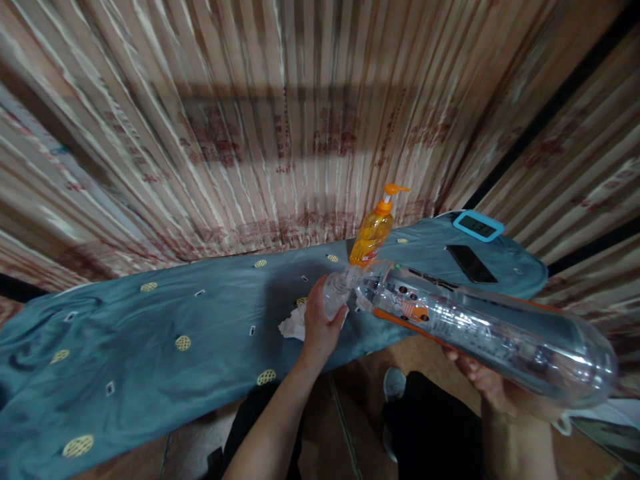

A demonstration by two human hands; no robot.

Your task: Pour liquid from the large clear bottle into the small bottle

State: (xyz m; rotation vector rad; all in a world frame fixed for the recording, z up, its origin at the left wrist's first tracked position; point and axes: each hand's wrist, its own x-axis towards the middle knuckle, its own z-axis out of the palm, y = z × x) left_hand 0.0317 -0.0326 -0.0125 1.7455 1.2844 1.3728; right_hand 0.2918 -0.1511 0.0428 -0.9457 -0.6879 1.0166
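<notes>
My right hand (pixel 487 383) holds a large clear plastic bottle (pixel 490 330) from underneath, tipped on its side, its neck pointing left. My left hand (pixel 320 320) is wrapped round a small clear bottle (pixel 337 293) standing on the blue cloth. The big bottle's mouth meets the top of the small one. An orange pump bottle (pixel 374 230) stands upright just behind them. A crumpled white tissue (pixel 293 325) lies by my left hand.
A long table covered by a blue cloth (pixel 150 333) with yellow dots runs across the view, striped curtains behind it. A black phone (pixel 471 263) and a blue-framed digital clock (pixel 478 225) lie at the right end. My legs and a shoe show below.
</notes>
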